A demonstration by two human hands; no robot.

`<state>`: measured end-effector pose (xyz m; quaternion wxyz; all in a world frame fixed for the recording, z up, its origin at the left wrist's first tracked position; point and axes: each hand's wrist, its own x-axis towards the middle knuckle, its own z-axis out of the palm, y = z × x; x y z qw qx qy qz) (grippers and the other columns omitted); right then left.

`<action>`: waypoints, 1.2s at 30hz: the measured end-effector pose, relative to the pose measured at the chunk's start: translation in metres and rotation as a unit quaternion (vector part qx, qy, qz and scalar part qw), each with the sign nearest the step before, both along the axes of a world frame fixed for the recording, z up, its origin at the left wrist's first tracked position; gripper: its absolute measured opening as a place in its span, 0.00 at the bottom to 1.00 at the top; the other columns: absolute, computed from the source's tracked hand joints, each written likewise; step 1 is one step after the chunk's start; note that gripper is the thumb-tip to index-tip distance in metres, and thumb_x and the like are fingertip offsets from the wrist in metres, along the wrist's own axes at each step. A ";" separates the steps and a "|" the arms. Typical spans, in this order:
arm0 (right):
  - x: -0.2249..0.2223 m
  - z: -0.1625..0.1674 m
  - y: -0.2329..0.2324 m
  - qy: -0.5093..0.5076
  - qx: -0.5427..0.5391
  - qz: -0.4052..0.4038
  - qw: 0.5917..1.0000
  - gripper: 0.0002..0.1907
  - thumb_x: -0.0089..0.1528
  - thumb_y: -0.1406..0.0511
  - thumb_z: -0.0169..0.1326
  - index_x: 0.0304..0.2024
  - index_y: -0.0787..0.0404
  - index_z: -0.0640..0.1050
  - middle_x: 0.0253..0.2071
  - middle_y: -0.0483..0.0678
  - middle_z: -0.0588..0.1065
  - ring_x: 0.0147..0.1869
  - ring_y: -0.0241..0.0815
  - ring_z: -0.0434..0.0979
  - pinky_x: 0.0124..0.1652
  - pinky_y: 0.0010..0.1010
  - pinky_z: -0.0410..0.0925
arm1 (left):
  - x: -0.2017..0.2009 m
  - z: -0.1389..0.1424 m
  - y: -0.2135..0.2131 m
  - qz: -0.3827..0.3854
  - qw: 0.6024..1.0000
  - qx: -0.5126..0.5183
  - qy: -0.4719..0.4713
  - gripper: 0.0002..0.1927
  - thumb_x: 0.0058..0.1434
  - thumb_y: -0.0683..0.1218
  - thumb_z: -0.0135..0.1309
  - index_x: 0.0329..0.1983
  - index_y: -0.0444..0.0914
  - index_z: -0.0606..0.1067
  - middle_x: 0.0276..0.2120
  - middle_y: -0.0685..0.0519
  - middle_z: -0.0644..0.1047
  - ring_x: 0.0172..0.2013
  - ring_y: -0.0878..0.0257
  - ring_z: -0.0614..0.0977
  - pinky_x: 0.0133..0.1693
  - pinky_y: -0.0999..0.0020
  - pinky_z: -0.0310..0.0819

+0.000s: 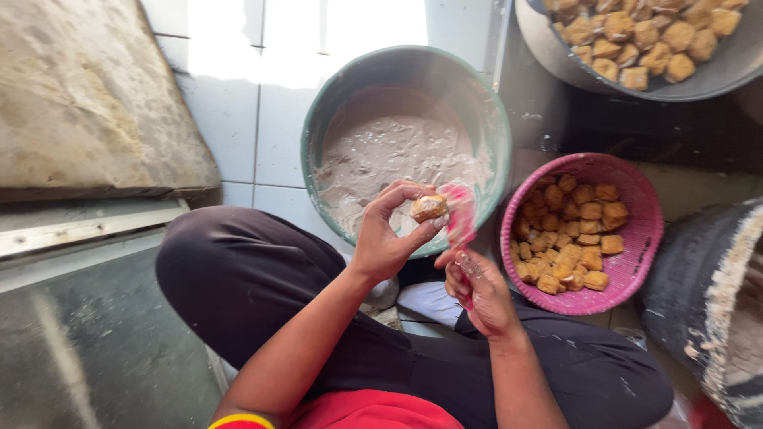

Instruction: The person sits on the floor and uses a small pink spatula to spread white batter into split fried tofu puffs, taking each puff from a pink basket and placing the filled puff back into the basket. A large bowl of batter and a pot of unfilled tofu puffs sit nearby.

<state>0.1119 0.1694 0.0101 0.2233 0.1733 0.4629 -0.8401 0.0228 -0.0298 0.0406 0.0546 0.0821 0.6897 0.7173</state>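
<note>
The left hand [387,238] pinches a tofu puff [429,208] in its fingertips, over the near rim of the bowl [314,127] of grey paste; the right hand [477,290] grips a pink spoon [459,214] that touches the puff; best to hold the puff softly, slit up, and push paste in slowly; the basket [644,238] of puffs sits just right.

- Green plastic basin [493,119] showing a smooth, dull rim, holding wet, glossy grey-pink batter [389,143].
- Pink basket [644,230] looking like woven plastic, ribbed and matt.
- Fried tofu puff [429,208] appearing crusty, rough, golden.
- Pink plastic spatula [459,214] glistening with batter.
- White floor tiles [238,111] shining glossy.
</note>
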 end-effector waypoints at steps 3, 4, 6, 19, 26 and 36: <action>-0.007 0.008 -0.004 0.065 0.109 -0.086 0.988 0.20 0.65 0.63 0.59 0.57 0.65 0.74 0.27 0.36 0.67 0.26 0.25 0.61 0.23 0.19 0.55 | 0.012 -0.005 0.017 -0.025 1.000 -0.005 0.016 0.14 0.54 0.44 0.65 0.44 0.39 0.80 0.52 0.50 0.79 0.57 0.56 0.80 0.62 0.58 0.70; -0.008 0.010 -0.006 0.063 0.104 -0.105 0.987 0.21 0.64 0.64 0.59 0.57 0.66 0.74 0.31 0.38 0.71 0.28 0.26 0.64 0.24 0.18 0.56 | 0.016 -0.006 0.022 -0.030 0.999 -0.029 0.034 0.15 0.53 0.43 0.65 0.44 0.38 0.80 0.53 0.49 0.79 0.57 0.55 0.79 0.61 0.60 0.70; -0.010 0.012 -0.011 0.056 0.089 -0.140 0.984 0.23 0.61 0.67 0.60 0.57 0.69 0.73 0.40 0.42 0.79 0.31 0.26 0.68 0.26 0.17 0.57 | 0.023 -0.006 0.029 -0.019 0.999 -0.047 0.009 0.13 0.55 0.43 0.65 0.44 0.39 0.79 0.53 0.50 0.80 0.57 0.56 0.81 0.61 0.61 0.71; -0.166 0.043 0.144 0.094 -0.031 -0.345 0.933 0.14 0.75 0.59 0.53 0.57 0.60 0.76 0.39 0.39 0.77 0.27 0.24 0.59 0.28 0.16 0.56 | 0.018 -0.001 0.031 0.004 0.998 -0.046 -0.036 0.17 0.61 0.44 0.60 0.53 0.38 0.78 0.56 0.49 0.78 0.53 0.57 0.82 0.58 0.63 0.74; -0.144 0.054 0.159 0.190 0.032 -0.331 0.924 0.21 0.73 0.52 0.53 0.57 0.62 0.77 0.26 0.35 0.58 0.24 0.26 0.51 0.27 0.19 0.51 | 0.011 -0.006 0.023 0.003 0.998 -0.054 -0.042 0.06 0.62 0.44 0.61 0.39 0.37 0.80 0.52 0.49 0.81 0.53 0.57 0.83 0.58 0.62 0.72; -0.052 -0.085 0.174 -0.046 0.510 -0.235 0.826 0.10 0.61 0.71 0.65 0.45 0.62 0.83 0.28 0.35 0.72 0.29 0.27 0.66 0.30 0.22 0.61 | 0.013 -0.021 0.030 0.015 0.995 0.024 -0.098 0.17 0.59 0.37 0.53 0.53 0.37 0.75 0.53 0.51 0.79 0.57 0.61 0.79 0.63 0.62 0.70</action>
